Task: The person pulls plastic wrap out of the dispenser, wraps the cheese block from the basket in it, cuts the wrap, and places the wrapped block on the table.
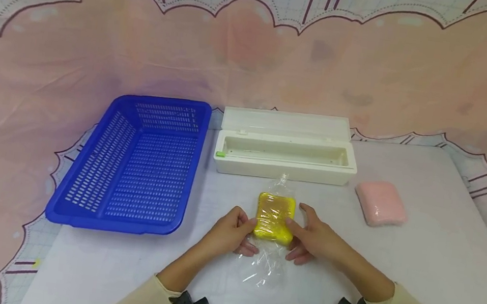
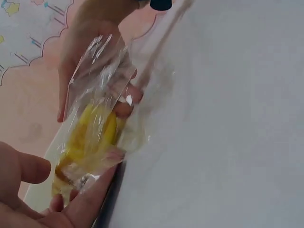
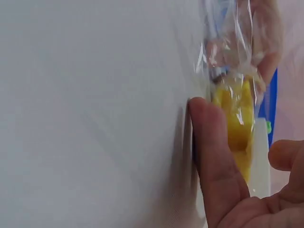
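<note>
A yellow block, square with rounded corners, wrapped in clear plastic (image 1: 275, 218), is held between both hands over the white tabletop. Loose film sticks out from its far and near ends. My left hand (image 1: 229, 230) holds its left edge, thumb at the side and fingers lower down. On the right edge, the thumb of my right hand (image 1: 317, 238) lies over the block while other fingers stay low beside it. The left wrist view shows the wrapped yellow block (image 2: 92, 135) above fingers; the right wrist view shows the yellow block (image 3: 237, 118) behind a straight finger.
A blue perforated basket (image 1: 196, 176) stands at the left. Behind the hands is a long white box (image 1: 287, 172) with its lid raised and a green tab at its front left. A pink wrapped block (image 1: 381, 203) lies at the right. Patterned cloth hangs behind the table.
</note>
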Demonstrator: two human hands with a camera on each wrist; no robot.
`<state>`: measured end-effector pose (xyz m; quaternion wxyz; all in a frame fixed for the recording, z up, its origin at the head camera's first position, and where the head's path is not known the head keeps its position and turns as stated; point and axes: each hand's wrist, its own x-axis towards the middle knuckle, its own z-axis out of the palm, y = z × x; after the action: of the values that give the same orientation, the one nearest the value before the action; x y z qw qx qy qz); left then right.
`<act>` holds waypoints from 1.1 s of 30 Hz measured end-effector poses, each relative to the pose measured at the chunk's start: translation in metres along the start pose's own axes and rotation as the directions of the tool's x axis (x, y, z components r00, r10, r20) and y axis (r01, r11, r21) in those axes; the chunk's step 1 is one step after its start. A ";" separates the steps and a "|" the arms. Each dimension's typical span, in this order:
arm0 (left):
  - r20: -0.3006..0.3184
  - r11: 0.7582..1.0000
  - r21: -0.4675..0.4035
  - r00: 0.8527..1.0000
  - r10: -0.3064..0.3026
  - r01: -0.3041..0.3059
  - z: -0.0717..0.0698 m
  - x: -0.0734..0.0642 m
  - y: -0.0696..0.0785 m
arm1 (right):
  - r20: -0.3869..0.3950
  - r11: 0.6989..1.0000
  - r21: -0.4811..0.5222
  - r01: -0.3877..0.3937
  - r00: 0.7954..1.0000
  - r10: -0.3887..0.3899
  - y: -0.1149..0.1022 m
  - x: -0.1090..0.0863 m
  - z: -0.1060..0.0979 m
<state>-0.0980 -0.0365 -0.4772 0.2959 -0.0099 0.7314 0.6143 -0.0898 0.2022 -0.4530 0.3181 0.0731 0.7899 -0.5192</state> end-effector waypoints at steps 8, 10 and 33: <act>0.021 0.984 -0.180 1.000 0.008 -0.004 0.018 -0.030 -0.002 | 0.144 0.953 0.297 -0.060 0.989 0.017 0.009 -0.013 0.013; 0.025 0.993 -0.113 0.999 0.036 -0.033 0.021 -0.038 0.000 | 0.156 0.937 0.346 -0.052 0.988 -0.003 0.011 -0.016 0.014; 0.117 0.385 0.786 0.728 0.675 -0.483 0.015 -0.021 -0.005 | 0.065 0.874 -0.153 0.462 0.887 -0.458 0.020 -0.025 0.015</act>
<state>-0.0727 -0.0313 -0.4732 -0.0494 0.3069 0.9034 0.2954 -0.0548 0.2036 -0.4584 0.2010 -0.1499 0.8204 -0.5139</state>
